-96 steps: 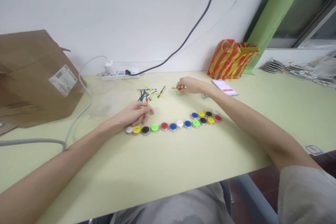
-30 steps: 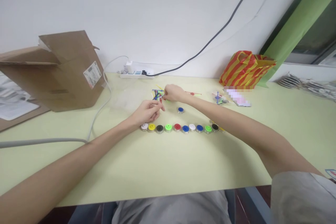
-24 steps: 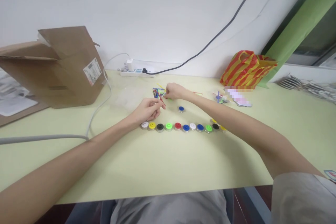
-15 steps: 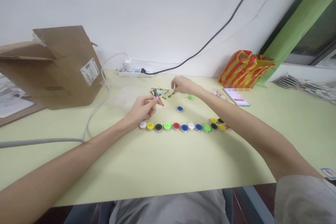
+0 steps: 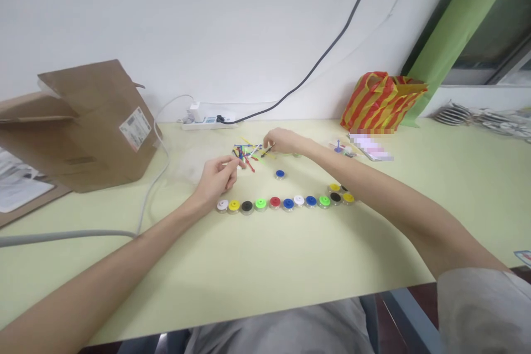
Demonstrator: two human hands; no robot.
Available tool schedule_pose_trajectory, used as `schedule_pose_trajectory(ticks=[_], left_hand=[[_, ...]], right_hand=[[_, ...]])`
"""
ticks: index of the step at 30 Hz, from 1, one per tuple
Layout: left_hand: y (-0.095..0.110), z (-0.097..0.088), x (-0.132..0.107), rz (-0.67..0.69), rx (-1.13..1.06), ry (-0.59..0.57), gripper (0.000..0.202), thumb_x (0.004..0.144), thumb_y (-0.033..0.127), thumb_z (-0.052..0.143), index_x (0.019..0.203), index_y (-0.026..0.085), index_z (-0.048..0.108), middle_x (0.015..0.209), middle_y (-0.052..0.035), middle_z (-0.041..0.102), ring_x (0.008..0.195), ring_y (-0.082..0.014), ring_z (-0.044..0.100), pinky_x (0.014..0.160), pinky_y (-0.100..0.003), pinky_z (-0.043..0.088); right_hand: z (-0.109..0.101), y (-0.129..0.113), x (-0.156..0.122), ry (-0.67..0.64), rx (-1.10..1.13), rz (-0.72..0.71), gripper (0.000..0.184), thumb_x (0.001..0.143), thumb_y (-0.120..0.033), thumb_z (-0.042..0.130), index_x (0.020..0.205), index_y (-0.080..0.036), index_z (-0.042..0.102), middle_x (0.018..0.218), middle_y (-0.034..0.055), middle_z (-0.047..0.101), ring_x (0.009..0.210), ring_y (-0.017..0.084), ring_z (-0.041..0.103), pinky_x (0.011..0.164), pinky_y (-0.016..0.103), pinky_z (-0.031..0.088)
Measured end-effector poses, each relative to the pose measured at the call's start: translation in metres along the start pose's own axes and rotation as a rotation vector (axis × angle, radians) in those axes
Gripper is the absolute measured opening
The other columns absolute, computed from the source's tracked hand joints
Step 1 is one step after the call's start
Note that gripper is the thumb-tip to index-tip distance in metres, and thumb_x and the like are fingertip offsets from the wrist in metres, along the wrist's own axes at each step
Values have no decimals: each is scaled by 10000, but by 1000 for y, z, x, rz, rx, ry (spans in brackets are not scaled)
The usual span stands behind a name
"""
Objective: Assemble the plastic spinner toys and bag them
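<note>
My left hand [image 5: 219, 178] is at the near left side of a loose pile of thin coloured plastic sticks [image 5: 251, 150], its fingers drawn together in a pinch. What sits between those fingertips is too small to make out. From the far right, my right hand [image 5: 282, 140] reaches into the same pile, with its fingers closed on a black stick [image 5: 267, 151]. A single round piece with a blue top [image 5: 280, 175] lies between the hands. Nearer to me runs a row of similar round pieces with clear bases, among them a red one [image 5: 275, 202] and a white one [image 5: 223, 206].
An open cardboard box [image 5: 99, 133] stands at the left, beside a grey cable [image 5: 143, 215]. A power strip [image 5: 209, 123] lies against the wall. Back right are a striped red-yellow bag [image 5: 379, 102], a phone [image 5: 369, 146] and a blue small part [image 5: 338, 146].
My right hand has lowered toward the pile, and its fingertips now meet the black stick. My left hand stays beside the pile. The view has tilted slightly.
</note>
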State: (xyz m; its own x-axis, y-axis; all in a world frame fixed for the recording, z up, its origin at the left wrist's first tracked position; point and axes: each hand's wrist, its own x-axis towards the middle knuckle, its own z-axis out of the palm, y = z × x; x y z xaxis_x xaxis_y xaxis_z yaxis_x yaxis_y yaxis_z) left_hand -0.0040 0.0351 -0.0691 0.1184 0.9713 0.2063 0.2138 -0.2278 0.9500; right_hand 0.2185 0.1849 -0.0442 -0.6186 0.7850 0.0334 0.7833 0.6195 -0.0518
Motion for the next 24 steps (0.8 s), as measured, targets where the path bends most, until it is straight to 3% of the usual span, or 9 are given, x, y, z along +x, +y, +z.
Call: schedule_pose_trajectory(ticks=[6, 10, 15, 19, 24], left_hand=[[2, 2, -1, -5, 73, 65, 258, 893, 398, 598, 845, 151, 654, 400, 83, 365, 368, -61, 252, 408, -195, 172], [2, 3, -2, 7, 77, 68, 277, 898, 401, 589, 857, 139, 669, 398, 87, 365, 370, -60, 255, 405, -198, 181], [0, 2, -1, 11, 74, 58, 245, 891, 359, 589, 871, 133, 682, 396, 86, 380, 367, -61, 260, 398, -201, 180], [0, 3, -1, -9, 58, 48, 236, 880, 350, 590, 874, 133, 682, 394, 85, 383, 365, -63, 262, 395, -199, 180], [-2, 3, 0, -20, 43, 49, 238, 866, 367, 597, 858, 142, 673, 389, 89, 380, 357, -62, 251, 396, -194, 175]], right_hand=[[5, -3, 24, 89, 46, 61, 272, 871, -165, 715, 1138, -179, 769, 1150, 129, 739, 1035, 248, 683, 826, 287, 477], [9, -3, 48, 107, 209, -2, 313, 878, -172, 712, 1185, -125, 749, 1084, 103, 760, 917, 161, 691, 805, 227, 479], [14, -13, 71, 144, 211, -69, 256, 830, -177, 716, 1065, -115, 797, 1063, 112, 763, 923, 185, 679, 834, 254, 475], [19, -23, 78, 139, 236, -37, 220, 741, -110, 732, 947, -104, 810, 1010, 127, 775, 907, 210, 677, 828, 267, 479], [21, -26, 79, 231, 349, -10, 149, 762, -96, 680, 868, -82, 784, 908, 111, 777, 843, 180, 672, 811, 251, 484]])
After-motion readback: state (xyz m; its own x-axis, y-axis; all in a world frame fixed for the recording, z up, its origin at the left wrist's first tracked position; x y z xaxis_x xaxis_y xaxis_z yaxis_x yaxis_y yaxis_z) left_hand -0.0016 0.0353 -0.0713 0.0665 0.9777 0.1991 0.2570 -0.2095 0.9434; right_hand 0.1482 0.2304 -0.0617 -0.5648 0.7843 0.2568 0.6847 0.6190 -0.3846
